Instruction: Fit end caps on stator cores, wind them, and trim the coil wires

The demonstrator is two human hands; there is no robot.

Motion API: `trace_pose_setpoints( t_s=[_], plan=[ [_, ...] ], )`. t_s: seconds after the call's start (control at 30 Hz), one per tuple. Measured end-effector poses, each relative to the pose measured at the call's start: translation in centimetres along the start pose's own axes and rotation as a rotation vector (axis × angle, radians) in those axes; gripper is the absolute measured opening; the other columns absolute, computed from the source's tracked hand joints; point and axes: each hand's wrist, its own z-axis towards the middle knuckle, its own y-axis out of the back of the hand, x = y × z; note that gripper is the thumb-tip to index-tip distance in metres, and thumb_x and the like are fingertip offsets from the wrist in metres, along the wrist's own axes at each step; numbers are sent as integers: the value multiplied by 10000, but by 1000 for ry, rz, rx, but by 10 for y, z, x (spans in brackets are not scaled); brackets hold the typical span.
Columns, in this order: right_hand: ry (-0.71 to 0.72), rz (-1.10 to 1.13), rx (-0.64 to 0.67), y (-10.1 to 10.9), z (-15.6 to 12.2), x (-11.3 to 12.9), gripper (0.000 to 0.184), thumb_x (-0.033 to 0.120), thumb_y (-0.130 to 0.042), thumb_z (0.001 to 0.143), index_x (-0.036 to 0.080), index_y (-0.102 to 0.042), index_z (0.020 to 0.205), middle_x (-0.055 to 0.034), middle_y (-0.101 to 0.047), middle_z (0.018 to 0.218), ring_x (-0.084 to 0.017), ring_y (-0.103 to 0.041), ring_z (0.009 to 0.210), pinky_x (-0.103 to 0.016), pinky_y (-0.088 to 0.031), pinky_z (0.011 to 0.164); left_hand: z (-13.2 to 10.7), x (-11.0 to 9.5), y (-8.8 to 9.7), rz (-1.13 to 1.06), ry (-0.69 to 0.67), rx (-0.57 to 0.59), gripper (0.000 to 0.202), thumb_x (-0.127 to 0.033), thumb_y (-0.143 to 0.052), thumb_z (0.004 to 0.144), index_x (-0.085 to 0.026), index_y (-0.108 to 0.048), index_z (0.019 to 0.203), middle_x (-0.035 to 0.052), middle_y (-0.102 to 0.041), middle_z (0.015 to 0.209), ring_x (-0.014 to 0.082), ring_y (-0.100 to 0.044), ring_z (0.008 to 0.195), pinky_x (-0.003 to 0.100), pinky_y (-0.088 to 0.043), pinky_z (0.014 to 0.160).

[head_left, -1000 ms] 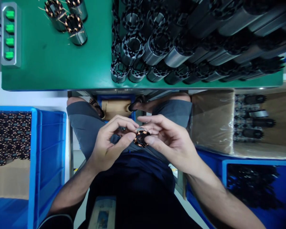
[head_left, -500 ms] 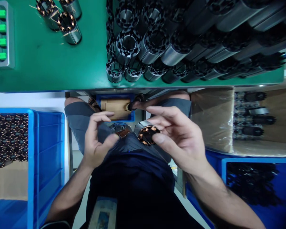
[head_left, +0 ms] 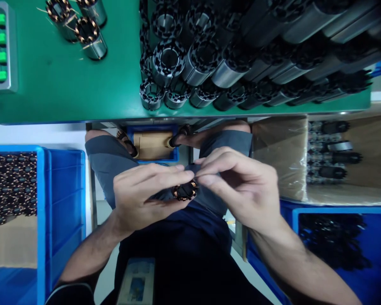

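Over my lap, my left hand is closed around a motor stator. Copper windings and dark slots show on the stator's end, which faces up toward me; the hand covers most of its side. My right hand has its thumb and forefinger pinched together at the stator's upper right edge, beside the left fingertips. Whatever lies in that pinch is too small to make out.
Ahead on the green table stand rows of unwound stator cores and several wound stators. A blue crate of wound stators is at left. At right are a plastic-lined box and a blue bin of black parts.
The stator has passed from my right hand to my left, which has closed around it. My right thumb and forefinger have come together at the stator's edge.
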Motion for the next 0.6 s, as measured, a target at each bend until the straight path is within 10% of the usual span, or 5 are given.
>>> trace_pose_setpoints(
  t_s=[0.17,0.37,0.6],
  plan=[
    [92,157,-334,-2,-4,-15,166,371,-925,1092,297,-886,948,18,-742,814,-185,-709,804,-365,-743,973,8,-5,-3,61,90,-201,400,-293,-1135,847,-267,-871,1146,-34,-932,1031,151,-858,832,259,-709,800],
    [304,-128,-37,-8,-13,-4,275,185,-1010,956,290,-902,1186,-7,-886,996,-224,-798,870,-469,-713,1060,8,-5,-4,80,106,-211,372,-329,-1114,898,-258,-874,1174,-36,-919,1046,132,-825,846,249,-678,812],
    [354,-194,-79,-7,-5,-1,134,200,-978,993,276,-883,1049,3,-865,904,-216,-797,807,-481,-690,1059,5,-4,-13,50,74,-110,319,-439,-864,1143,-218,-720,1321,71,-822,1195,222,-784,1109,361,-675,979]
  ],
)
